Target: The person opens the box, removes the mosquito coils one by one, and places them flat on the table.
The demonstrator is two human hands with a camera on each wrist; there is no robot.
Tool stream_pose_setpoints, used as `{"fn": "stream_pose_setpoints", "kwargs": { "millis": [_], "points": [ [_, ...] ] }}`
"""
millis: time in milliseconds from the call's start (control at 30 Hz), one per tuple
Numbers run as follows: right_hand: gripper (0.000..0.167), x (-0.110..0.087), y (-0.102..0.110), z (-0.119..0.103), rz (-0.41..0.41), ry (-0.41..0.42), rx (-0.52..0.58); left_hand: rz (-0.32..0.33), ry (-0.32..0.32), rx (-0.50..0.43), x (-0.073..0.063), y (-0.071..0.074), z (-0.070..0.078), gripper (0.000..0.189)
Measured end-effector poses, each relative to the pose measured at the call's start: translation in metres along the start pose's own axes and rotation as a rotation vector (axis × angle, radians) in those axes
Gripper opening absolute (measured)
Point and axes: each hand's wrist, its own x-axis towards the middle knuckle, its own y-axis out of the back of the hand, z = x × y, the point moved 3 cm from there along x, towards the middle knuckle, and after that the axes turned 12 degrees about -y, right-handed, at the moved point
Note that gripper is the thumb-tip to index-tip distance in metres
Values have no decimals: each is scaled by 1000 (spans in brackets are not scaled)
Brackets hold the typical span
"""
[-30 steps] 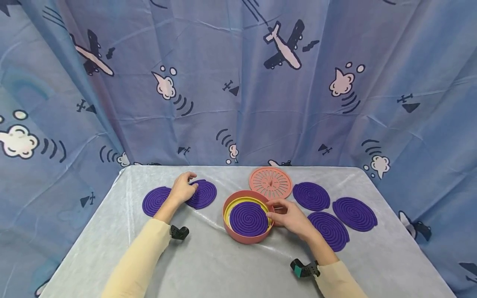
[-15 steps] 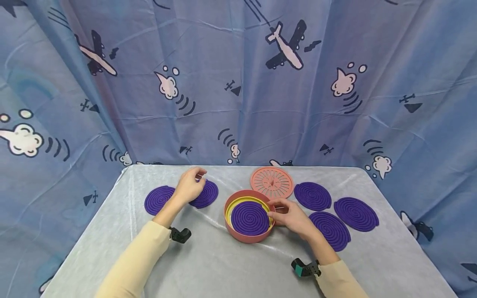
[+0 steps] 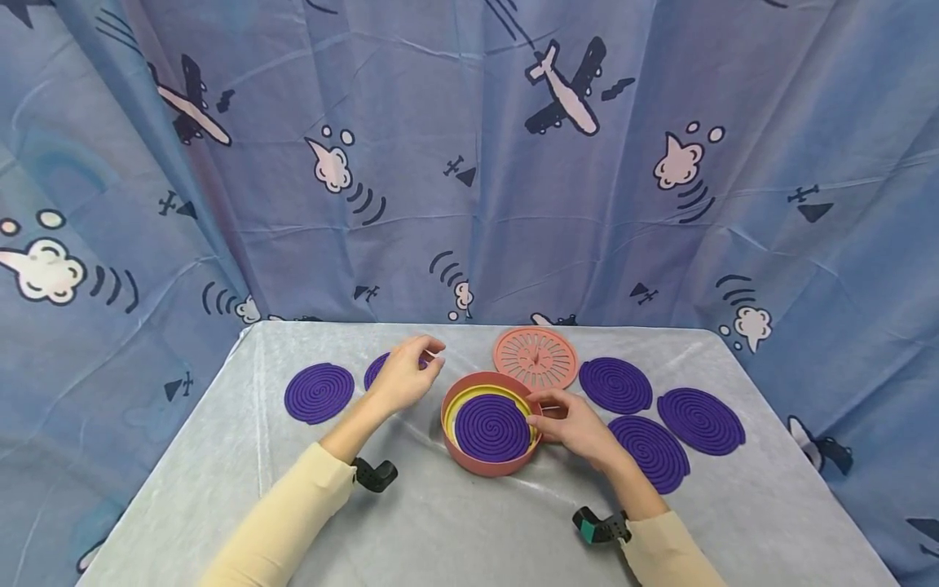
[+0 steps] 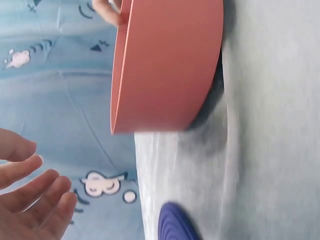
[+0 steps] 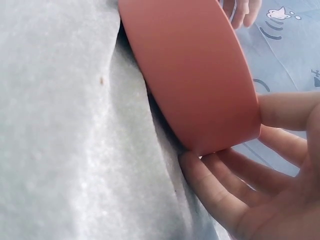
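Note:
In the head view a round salmon-pink box (image 3: 487, 470) stands mid-table. Inside it lie a yellow ring (image 3: 453, 406) and a purple spiral-coiled mat (image 3: 491, 428). My right hand (image 3: 575, 425) grips the box's right side, thumb over the rim and the other fingers along the outer wall (image 5: 195, 75). My left hand (image 3: 405, 375) hovers just left of the box, fingers loosely bent and holding nothing. Partly hidden behind that hand is another purple spiral mat (image 3: 372, 371). From the left wrist, the left fingers (image 4: 50, 200) appear apart from the box wall (image 4: 170, 70).
A slotted pink lid (image 3: 535, 359) lies behind the box. One purple spiral mat (image 3: 319, 393) is at the far left. Three more, a back one (image 3: 614, 386), a right one (image 3: 701, 421) and a front one (image 3: 653, 456), lie on the right. A patterned curtain (image 3: 411, 163) hangs behind the table.
My left hand has moved right, from over the second left mat toward the box, leaving the far-left mat fully visible. The right hand has stayed on the box.

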Motion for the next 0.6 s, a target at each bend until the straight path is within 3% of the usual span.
{"fn": "stream_pose_setpoints", "kwargs": {
  "millis": [400,600],
  "points": [
    [47,0,0,0,8,8,-14,-60,-53,-58,0,-32,20,22],
    [47,-1,-1,0,-1,3,8,-166,-78,-52,0,-55,26,27]
  ]
}}
